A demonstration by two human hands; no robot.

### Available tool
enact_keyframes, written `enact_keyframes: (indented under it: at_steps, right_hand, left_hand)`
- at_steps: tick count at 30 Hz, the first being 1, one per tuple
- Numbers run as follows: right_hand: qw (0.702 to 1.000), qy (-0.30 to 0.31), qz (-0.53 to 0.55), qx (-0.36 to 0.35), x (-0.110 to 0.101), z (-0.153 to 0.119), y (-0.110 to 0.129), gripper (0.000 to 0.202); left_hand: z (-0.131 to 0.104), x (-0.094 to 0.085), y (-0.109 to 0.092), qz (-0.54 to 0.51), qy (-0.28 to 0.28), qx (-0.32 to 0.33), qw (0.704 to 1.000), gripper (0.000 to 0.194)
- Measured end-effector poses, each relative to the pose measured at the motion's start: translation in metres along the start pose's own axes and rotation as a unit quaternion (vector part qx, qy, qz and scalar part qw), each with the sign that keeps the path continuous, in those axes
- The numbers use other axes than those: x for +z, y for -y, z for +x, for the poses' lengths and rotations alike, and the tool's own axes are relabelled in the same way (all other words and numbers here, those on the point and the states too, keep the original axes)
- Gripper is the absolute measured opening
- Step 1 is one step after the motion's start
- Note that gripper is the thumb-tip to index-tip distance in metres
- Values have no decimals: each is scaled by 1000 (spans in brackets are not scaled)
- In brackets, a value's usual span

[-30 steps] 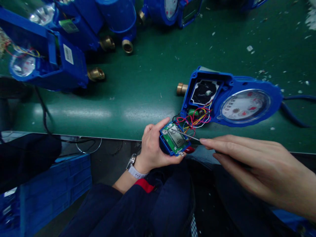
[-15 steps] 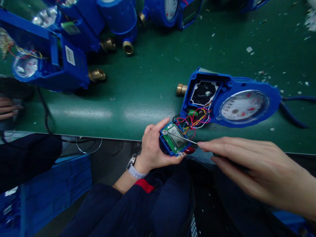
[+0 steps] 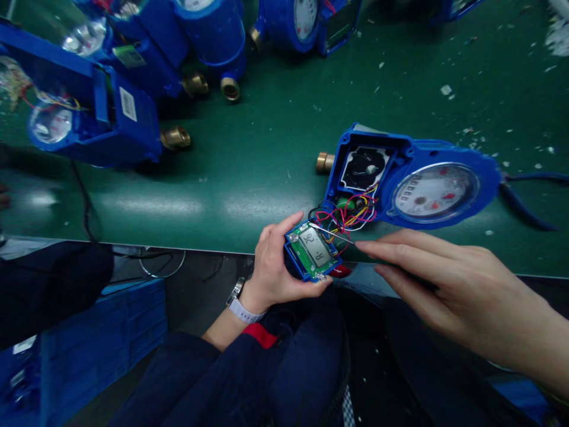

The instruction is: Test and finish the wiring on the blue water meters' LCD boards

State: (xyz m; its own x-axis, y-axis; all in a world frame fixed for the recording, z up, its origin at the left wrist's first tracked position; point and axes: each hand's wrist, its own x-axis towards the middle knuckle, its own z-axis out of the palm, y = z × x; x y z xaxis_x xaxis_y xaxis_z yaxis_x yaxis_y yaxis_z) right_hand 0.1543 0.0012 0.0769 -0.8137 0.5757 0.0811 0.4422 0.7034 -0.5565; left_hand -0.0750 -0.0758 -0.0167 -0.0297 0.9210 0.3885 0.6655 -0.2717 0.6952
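Note:
My left hand (image 3: 273, 261) grips a small circuit board with a display (image 3: 315, 246) by its edges, at the front edge of the table. Between the fingers of my right hand (image 3: 444, 284) is a thin metal tool (image 3: 334, 234), whose tip lies over the board's upper edge. Colored wires (image 3: 355, 214) run from the board into the open compartment of a blue meter (image 3: 402, 145). The meter lies on its side-to-side length, with a round dial (image 3: 435, 191) at its right and a brass fitting (image 3: 325, 162) at its left.
Several blue meters (image 3: 137, 127) with brass ends stand at the upper left of the green table (image 3: 258, 178). A dark cable (image 3: 82, 196) hangs over the left edge area. Blue crates (image 3: 104, 338) sit below. White scraps (image 3: 446, 89) lie at the right.
The tool tip has moved from the board's left corner to its upper edge, and my right hand has shifted slightly up. The display shows different characters. At the far left, another person's hand has mostly left view.

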Motion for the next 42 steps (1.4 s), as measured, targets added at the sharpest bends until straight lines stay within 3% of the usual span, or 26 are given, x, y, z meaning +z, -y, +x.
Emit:
enact_keyframes:
  at_steps: [13,16,19,21,27,30,35,42]
  right_hand:
    - [998,-7,66,4,4,6,-1,26]
    - [996,-5,90,1,5,5,-1,27]
    - [993,12,114,-7,5,2,-2,31]
    - [993,26,115,-6,4,-1,-2,33]
    - [992,51,113,-4,2,-11,-6,35]
    - [993,52,105,-10,-3,-16,-7,34]
    - [997,21,70,-16,-15,-32,-5,33]
    - [996,-49,58,53,-20,-66,3,33]
  left_hand:
    - [1,-10,3,-59,61,-24,996,104]
    - [4,-19,6,-129,121,-43,983,97]
    - [11,-29,7,-213,198,-88,953,81]
    - [18,-34,7,-236,242,-103,935,81]
    - [45,-41,11,-279,393,-80,873,83]
    - [54,-36,10,-281,434,-63,853,77]
    - [52,-15,-3,-269,403,3,875,65]
    - [32,12,-13,-271,298,35,915,72]
